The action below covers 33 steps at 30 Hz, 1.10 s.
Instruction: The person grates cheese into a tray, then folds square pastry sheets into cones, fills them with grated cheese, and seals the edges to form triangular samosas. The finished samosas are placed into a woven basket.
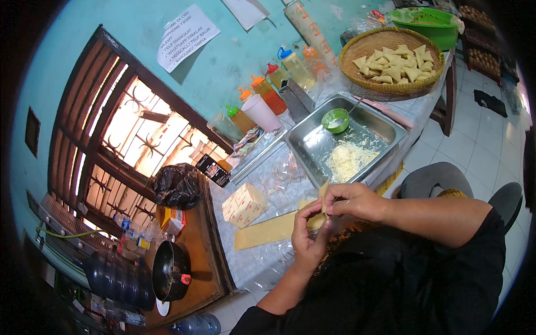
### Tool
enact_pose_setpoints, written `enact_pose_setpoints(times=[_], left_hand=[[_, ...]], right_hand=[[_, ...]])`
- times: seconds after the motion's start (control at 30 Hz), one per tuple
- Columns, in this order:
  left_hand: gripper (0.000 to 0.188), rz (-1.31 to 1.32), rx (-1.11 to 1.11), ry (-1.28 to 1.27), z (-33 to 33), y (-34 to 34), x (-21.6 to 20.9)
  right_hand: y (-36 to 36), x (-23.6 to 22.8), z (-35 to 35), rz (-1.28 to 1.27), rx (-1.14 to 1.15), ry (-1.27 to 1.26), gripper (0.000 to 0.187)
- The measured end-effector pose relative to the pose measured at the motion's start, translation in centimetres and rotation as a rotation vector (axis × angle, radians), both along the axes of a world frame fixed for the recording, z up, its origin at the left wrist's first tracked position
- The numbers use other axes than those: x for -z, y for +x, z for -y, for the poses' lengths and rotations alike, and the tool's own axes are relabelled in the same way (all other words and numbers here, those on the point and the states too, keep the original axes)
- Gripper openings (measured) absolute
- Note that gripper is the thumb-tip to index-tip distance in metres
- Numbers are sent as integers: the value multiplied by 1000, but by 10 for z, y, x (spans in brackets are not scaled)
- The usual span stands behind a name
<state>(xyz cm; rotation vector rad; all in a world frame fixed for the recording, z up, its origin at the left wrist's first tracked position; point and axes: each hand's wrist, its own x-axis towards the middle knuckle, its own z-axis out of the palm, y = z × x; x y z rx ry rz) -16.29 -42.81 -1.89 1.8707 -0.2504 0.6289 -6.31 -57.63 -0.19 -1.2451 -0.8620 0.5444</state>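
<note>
A pale dough piece (323, 194) is pinched between my two hands above the table's near edge. My left hand (310, 234) has its thumb and fingers closed on its lower part. From the right, my right hand (353, 202) grips the same piece with its fingertips. My fingers hide most of it, and any filling inside cannot be seen. Beneath and left of my hands lies a long flat dough strip (263, 232). Just beyond, a steel tray (393, 133) holds shredded cheese (347, 161) and a small green bowl (335, 120) with whitish contents and a spoon.
A round woven basket (353, 78) of triangular pastries (399, 64) stands at the far right, near a green basin (432, 30). Behind the tray are sauce bottles (268, 95), a grater (296, 100) and a pink cup (262, 113). A patterned box (244, 205) and black pan (170, 272) are leftward.
</note>
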Motion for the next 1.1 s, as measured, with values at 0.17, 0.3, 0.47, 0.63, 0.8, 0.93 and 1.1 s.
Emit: enact_pose_setpoints(times=[0.17, 0.3, 0.47, 0.63, 0.8, 0.93, 1.1], left_hand=[[21, -11, 24, -51, -2, 1, -5], [16, -50, 41, -89, -5, 2, -6], [17, -79, 81, -163, -7, -1, -6], [18, -54, 90, -66, -4, -3, -12], [19, -89, 108, -96, -7, -2, -3], [18, -105, 113, -107, -7, -5, -3], [16, -142, 83, -110, -8, -6, -1]], right_hand=[[1, 4, -2, 52, 8, 18, 12], [2, 0, 1, 43, -14, -13, 12], [3, 1, -1, 72, -40, 12, 13], [3, 2, 1, 226, 36, 2, 13], [0, -1, 4, 187, 2, -19, 12], [0, 1, 2, 428, 68, -41, 15], [0, 1, 2, 540, 85, -92, 21]])
